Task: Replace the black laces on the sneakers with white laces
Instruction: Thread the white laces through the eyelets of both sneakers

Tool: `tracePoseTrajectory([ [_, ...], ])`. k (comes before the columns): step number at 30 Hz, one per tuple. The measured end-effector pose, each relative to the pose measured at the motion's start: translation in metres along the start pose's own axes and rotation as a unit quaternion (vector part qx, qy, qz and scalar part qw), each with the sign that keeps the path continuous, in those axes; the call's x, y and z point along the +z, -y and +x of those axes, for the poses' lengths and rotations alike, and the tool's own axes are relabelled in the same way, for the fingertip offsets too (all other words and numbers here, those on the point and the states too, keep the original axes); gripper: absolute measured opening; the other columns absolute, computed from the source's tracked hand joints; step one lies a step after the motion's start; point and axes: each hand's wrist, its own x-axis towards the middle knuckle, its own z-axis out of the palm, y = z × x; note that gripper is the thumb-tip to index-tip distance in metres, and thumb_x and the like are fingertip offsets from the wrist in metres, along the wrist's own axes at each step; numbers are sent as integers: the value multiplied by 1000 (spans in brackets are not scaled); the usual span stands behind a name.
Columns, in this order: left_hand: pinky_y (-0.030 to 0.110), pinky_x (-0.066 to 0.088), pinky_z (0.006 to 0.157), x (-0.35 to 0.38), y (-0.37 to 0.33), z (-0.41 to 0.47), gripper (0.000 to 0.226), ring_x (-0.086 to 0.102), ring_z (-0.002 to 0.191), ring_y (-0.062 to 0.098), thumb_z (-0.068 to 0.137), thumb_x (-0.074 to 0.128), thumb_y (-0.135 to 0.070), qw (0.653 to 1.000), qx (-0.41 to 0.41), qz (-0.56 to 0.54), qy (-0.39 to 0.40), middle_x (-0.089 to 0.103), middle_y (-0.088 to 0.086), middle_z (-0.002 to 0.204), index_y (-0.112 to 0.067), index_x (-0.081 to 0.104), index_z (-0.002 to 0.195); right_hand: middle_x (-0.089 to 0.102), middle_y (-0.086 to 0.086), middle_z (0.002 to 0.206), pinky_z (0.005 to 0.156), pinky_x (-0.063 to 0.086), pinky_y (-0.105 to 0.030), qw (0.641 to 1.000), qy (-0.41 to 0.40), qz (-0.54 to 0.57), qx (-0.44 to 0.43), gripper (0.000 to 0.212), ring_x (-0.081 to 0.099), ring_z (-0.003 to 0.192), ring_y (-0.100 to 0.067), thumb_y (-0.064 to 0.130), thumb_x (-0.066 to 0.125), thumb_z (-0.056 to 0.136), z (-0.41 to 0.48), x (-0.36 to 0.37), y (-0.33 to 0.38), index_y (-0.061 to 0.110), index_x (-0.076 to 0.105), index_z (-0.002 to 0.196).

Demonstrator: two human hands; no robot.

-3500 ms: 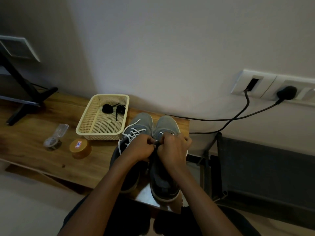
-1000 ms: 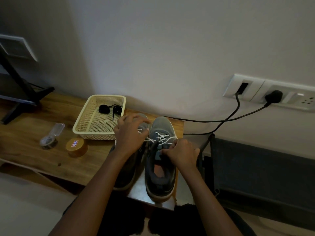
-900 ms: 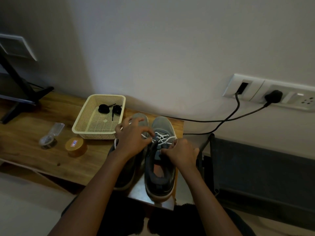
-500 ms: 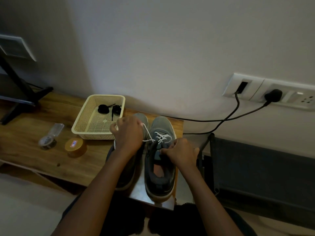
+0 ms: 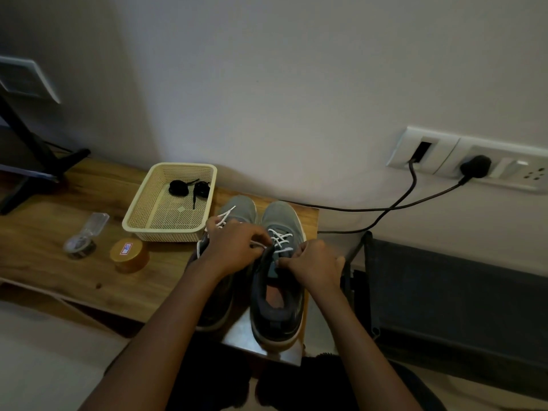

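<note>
The wooden table (image 5: 44, 256) bears grey sneakers (image 5: 278, 215), a cream basket (image 5: 166, 232), a tin (image 5: 129, 253) and tape (image 5: 80, 247).

The two hands are no longer pressed together over the tongue of the right grey fabric sneaker (image 5: 278, 307), as they were 3.5 seconds ago. The right hand (image 5: 311, 262) now grips this sneaker at its right edge, near the upper eyelets, and the crossed white lace (image 5: 280, 240) is uncovered. Half a second ago the left hand (image 5: 237, 247) was drawing a long strand out over the left grey fabric sneaker (image 5: 240, 206). Now it is closer again and pinches a short strand just beside the tongue.
</note>
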Motion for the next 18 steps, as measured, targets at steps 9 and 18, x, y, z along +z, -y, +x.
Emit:
tracePoseTrajectory([
  [9,35,14,91,-7,-3,2,27,54,97,8,88,49,-15,991,-109,-22,-80,66,-14,88,-32,66,77,68,0,87,83,28,-35,1000,-3,-4,10,38,60,90,-21,50,72,72,5,4,-4,16,66,87],
  [18,39,17,101,-1,1,1,9,55,108,7,89,56,-39,997,-69,6,30,67,-15,100,-37,65,90,66,0,84,80,26,-34,1000,-4,-11,8,35,59,89,-21,49,72,73,3,3,-1,17,63,84],
])
